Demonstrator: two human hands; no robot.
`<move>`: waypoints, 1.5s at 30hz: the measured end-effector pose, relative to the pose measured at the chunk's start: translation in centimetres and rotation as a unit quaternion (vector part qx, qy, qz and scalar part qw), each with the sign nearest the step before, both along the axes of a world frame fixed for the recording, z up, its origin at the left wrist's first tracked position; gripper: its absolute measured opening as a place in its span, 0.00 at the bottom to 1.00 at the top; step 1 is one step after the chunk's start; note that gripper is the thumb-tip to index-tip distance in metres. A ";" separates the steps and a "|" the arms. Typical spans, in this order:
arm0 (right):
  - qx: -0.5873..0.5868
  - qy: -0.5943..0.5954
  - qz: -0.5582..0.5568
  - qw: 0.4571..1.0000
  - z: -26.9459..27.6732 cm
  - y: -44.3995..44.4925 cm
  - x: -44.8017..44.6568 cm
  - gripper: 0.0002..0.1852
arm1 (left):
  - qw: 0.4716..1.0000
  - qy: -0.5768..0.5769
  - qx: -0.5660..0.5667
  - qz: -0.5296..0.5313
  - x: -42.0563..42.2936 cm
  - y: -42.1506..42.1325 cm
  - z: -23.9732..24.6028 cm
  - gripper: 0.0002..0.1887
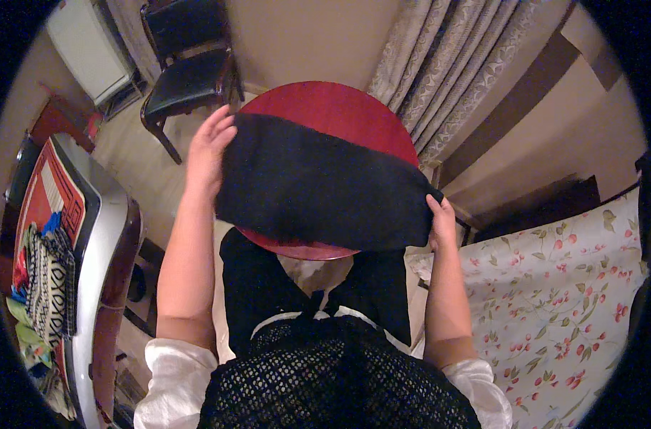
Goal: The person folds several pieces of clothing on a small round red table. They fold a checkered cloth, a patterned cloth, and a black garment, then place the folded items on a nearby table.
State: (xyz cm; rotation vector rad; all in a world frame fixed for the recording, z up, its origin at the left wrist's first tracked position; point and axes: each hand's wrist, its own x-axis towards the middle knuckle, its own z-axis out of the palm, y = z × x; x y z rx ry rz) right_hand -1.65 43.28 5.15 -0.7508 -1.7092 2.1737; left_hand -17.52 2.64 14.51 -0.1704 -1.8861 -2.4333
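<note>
A piece of black cloth (325, 182) is stretched lengthwise between my two hands over a round red table (336, 110). It slants down to the right and reaches past the tabletop on both sides. My left hand (210, 147) holds its left end, with the fingers along the edge; part of the grip is hidden. At the right end, my right hand (441, 220) pinches the cloth with the thumb on top and the other fingers mostly underneath. The fabric looks mostly flat, a little bunched at the right corner.
Several folded, patterned clothes (46, 284) lie on a silver-edged surface (108, 214) at left. A black chair (191, 75) stands behind the table. Long patterned curtains (443, 64) hang at back right. A floral cloth (550, 300) covers something at right.
</note>
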 end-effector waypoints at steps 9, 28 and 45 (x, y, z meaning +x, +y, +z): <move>0.048 -0.055 -0.069 0.995 -5.5 0.3 0.6 0.13 | 0.889 0.150 -0.422 -0.091 -2.2 7.9 -7.9 0.21; 0.647 0.028 0.251 0.720 -2.4 -18.1 -5.5 0.29 | 0.677 0.047 -0.733 -0.045 6.6 6.4 -13.8 0.29; 0.693 -0.123 0.226 0.673 -4.0 -10.4 -7.6 0.31 | 0.673 0.108 -0.732 -0.019 5.8 7.4 -13.3 0.31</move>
